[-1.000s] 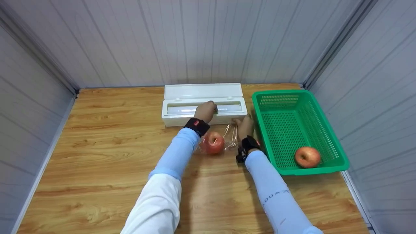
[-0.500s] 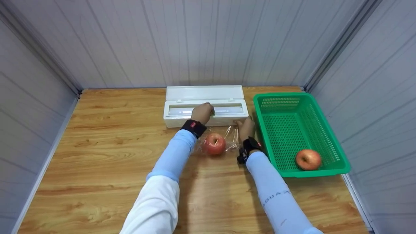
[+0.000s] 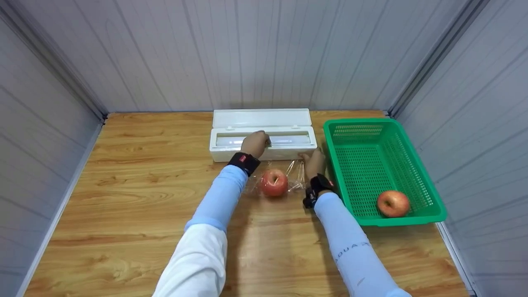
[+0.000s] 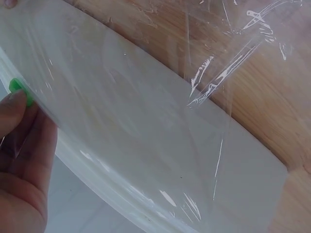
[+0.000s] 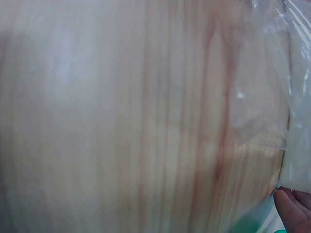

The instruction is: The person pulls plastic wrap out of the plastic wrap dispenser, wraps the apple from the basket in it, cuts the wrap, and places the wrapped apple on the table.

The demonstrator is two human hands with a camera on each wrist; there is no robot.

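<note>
A white cling film dispenser (image 3: pixel 231 155) lies with its lid up at the back of the table, a roll inside. At its front edge my left hand (image 3: pixel 254 144) pinches a small green slider cutter (image 4: pixel 20 91), seen in the left wrist view. My right hand (image 3: pixel 315 164) holds the dispenser's right front corner, thumb along the front and fingers at the end, partly hidden. Clear cling film (image 3: pixel 295 178) runs from the box over the table in front. A red apple (image 3: pixel 274 182) sits among the film, between my forearms; whether it lies under the film is hard to tell.
A green plastic basket (image 3: pixel 339 181) stands to the right, close beside my right hand. One apple (image 3: pixel 393 203) lies in its near right corner. Panel walls (image 3: pixel 264 53) enclose the wooden table (image 3: pixel 144 198) at the back and both sides.
My left hand has slid slightly left along the dispenser's front edge. The right hand keeps its place at the corner. The whole view has shifted a little; the apples and basket stay put.
</note>
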